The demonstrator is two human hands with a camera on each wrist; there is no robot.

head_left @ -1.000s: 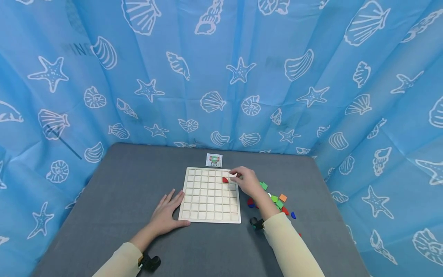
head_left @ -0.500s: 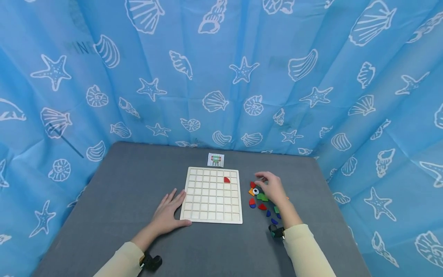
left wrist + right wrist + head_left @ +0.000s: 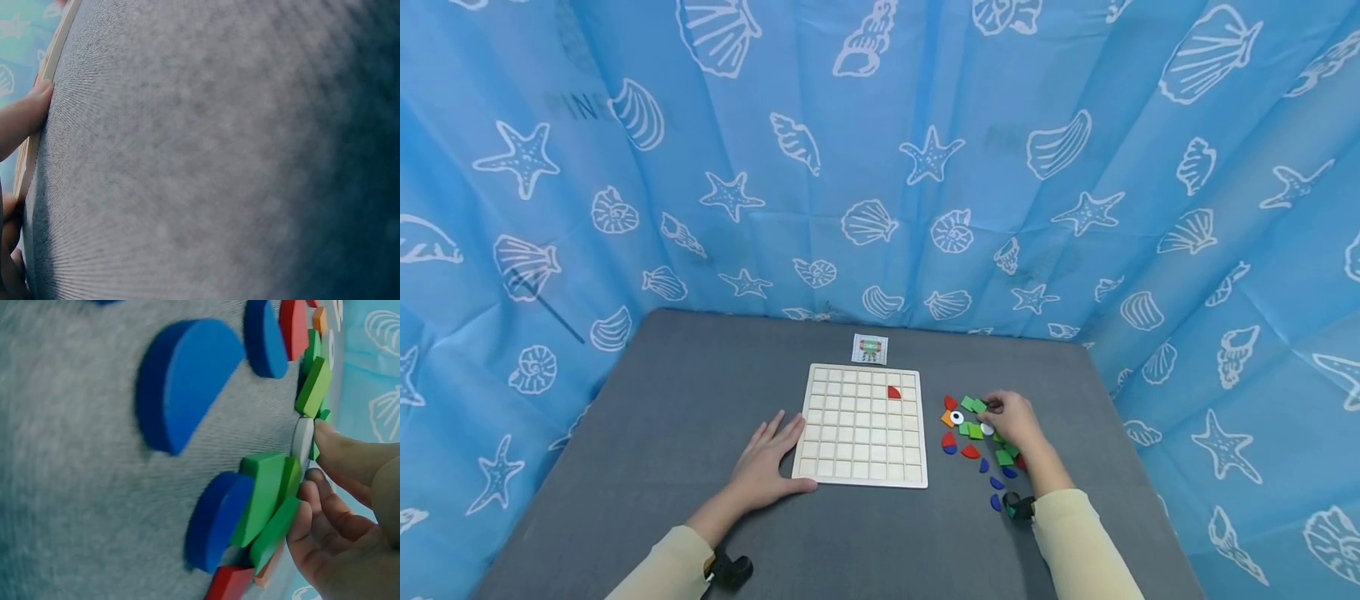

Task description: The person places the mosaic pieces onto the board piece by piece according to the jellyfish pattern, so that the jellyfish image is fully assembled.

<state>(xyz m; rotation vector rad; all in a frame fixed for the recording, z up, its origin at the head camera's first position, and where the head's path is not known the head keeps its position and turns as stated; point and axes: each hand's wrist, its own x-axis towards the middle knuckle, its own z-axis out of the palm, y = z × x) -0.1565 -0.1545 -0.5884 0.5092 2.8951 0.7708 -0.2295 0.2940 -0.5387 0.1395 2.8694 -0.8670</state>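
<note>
A pale wooden grid board (image 3: 861,433) lies flat on the table, with one red quarter-round piece (image 3: 893,392) in a cell at its upper right. My left hand (image 3: 763,477) rests against the board's lower left corner, fingers along the left side and thumb at the near edge; the left wrist view shows the thumb touching the board's edge (image 3: 27,165). My right hand (image 3: 1018,423) is at the loose pieces right of the board. In the right wrist view its thumb and bent fingers stand apart near a white disc (image 3: 302,442) and green blocks (image 3: 261,497).
Blue half-round pieces (image 3: 997,482), red pieces (image 3: 970,452), an orange block (image 3: 947,419) and a black-and-white ring piece (image 3: 957,417) lie around the right hand. Behind the board sits a small picture card (image 3: 869,348). A blue shell-patterned curtain (image 3: 865,167) hangs behind the grey table (image 3: 737,358).
My right hand has left the board's upper right, moving right and down to the loose pieces. The red piece stays in its cell. The left hand keeps its place at the board.
</note>
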